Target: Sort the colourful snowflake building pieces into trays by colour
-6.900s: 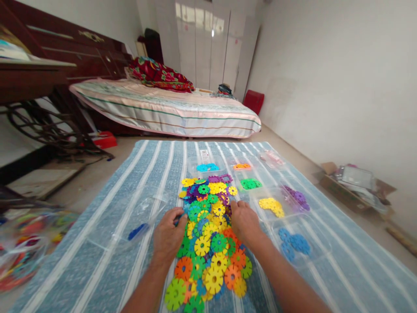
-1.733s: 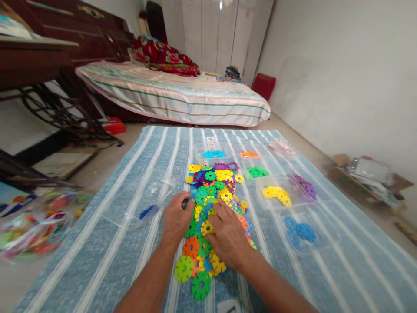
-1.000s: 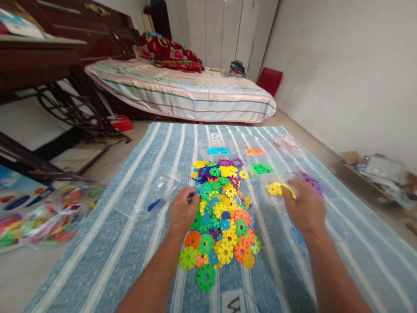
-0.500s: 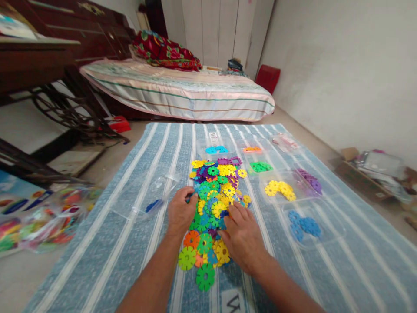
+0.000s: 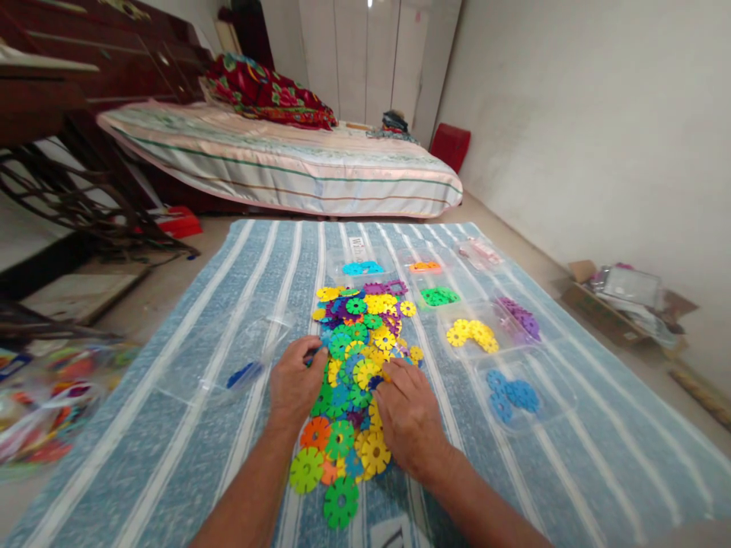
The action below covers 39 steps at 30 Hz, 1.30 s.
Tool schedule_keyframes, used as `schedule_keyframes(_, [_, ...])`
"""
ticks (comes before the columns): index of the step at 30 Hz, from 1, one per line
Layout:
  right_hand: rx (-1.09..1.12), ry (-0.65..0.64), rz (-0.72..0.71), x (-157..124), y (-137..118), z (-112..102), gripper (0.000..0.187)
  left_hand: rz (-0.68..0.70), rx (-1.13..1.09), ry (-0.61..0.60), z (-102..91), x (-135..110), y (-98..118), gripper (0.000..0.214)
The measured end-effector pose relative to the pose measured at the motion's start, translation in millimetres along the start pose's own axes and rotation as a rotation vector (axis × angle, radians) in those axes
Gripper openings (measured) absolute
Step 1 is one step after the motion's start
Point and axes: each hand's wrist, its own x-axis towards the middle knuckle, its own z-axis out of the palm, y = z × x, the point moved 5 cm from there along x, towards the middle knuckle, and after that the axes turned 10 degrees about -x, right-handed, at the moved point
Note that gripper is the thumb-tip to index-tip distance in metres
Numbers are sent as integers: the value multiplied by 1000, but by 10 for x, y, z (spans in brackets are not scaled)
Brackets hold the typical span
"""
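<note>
A heap of notched plastic snowflake discs in yellow, green, orange, purple and blue lies in the middle of the striped cloth. At its left edge my left hand is closed, with dark blue discs partly showing between thumb and fingers. My right hand reaches over the heap's right side. Its thumb and fingers are pinched at a dark blue disc, whose right part they hide. Left of my left hand, a clear tray holds several dark blue discs.
Clear trays of sorted discs stand right of the heap: light blue, orange, green, yellow, purple and blue. A bed stands beyond the cloth; an open carton sits on the floor at right.
The view has turned slightly right, so everything sits further left. My right thumb and fingers have come together at the dark blue disc. My left hand stays closed beside the heap.
</note>
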Motion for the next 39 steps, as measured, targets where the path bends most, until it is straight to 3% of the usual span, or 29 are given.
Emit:
schedule_keyframes(2, [119, 15, 77, 52, 80, -87, 22, -3, 5, -3, 4, -2, -12, 24])
schedule_keyframes(5, [340, -73, 230, 127, 231, -147, 24, -2, 9, -5, 4, -4, -21, 24])
schedule_keyframes(12, [627, -182, 505, 233, 484, -107, 32, 14, 4, 13, -15, -8, 18, 21])
schedule_keyframes(18, [608, -250, 498, 411, 419, -30, 34, 32, -21, 28, -41, -25, 11, 19])
schedule_keyframes(21, [478, -274, 443, 677, 422, 44, 38, 42, -38, 35, -50, -31, -10, 19])
schedule_keyframes(24, [387, -278, 444, 1117, 540, 189, 40, 48, -56, 37, -50, -40, -28, 18])
schedule_keyframes(28, [316, -212, 499, 1808, 771, 372, 39, 48, -64, 44, -52, -56, -47, 16])
schedule_keyframes(31, [247, -158, 524, 2086, 853, 427, 39, 38, -70, 46, -51, -68, -63, 16])
schedule_keyframes(34, [202, -162, 487, 2012, 787, 429, 37, 37, -77, 30, -37, -78, -71, 15])
schedule_keyframes(39, [223, -274, 338, 1446, 503, 323, 30, 18, -88, 34, -15, -84, -67, 16])
